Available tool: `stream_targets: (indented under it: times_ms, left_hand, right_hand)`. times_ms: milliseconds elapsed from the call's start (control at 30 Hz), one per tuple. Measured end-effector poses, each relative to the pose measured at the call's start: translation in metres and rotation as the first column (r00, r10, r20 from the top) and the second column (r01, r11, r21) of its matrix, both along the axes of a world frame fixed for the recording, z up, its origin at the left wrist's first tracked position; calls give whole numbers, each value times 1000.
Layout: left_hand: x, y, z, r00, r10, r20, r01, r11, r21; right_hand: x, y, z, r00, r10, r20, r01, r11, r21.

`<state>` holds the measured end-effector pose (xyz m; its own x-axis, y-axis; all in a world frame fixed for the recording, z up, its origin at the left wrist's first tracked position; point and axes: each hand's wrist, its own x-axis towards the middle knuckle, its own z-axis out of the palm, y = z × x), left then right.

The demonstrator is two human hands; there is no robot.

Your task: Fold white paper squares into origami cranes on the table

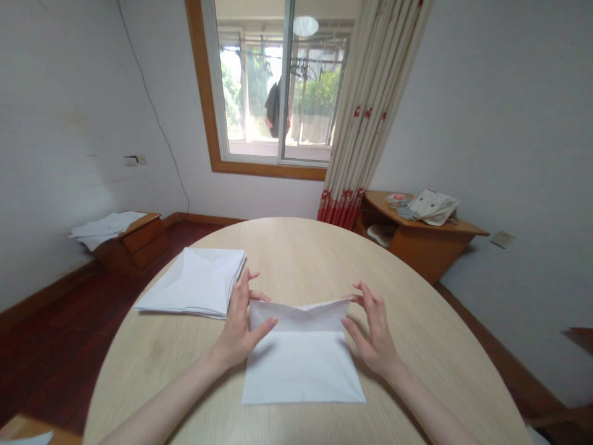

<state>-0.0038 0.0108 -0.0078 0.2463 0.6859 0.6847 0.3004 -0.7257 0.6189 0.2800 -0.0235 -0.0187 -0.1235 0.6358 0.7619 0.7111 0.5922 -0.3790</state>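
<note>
A white sheet of paper (303, 368) lies on the round wooden table in front of me. Its far part is raised along a straight crease, and the lifted edge sags slightly in the middle. My left hand (241, 321) grips the raised part at its left end, thumb on the near face and fingers behind. At the right end my right hand (370, 324) holds the same flap between thumb and fingers. Behind my left hand rests a stack of folded white paper (199, 281).
The pale round table (296, 241) spans the foreground. Beyond it at right stands a wooden cabinet (426, 247) bearing a white cloth bag (433, 207). Papers (106, 227) cover a small drawer unit (151, 238) at left. A curtain (365, 111) hangs beside the window.
</note>
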Motion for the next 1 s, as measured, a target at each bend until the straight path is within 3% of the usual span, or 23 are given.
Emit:
stream_targets:
  times_ms: [233, 500, 633, 833, 1000]
  left_hand:
    - [2, -9, 13, 913, -199, 356, 292, 929, -228]
    - [1, -6, 12, 855, -248, 457, 421, 846, -329]
    - [-1, -6, 12, 865, -292, 408, 446, 819, -360]
    - [-2, -9, 26, 901, -401, 165, 432, 804, -409]
    - [-2, -9, 34, 862, -507, 10, 451, 757, -473]
  right_hand:
    - [2, -7, 11, 993, 64, -98, -61, 997, 41]
    - [1, -14, 23, 988, 124, -93, -122, 992, 25]
    - [-2, -19, 28, 983, 165, -75, -166, 986, -2]
    - [-6, -25, 40, 978, 207, 13, -205, 973, -103]
    - [-13, -30, 49, 968, 232, 99, -184, 917, -353]
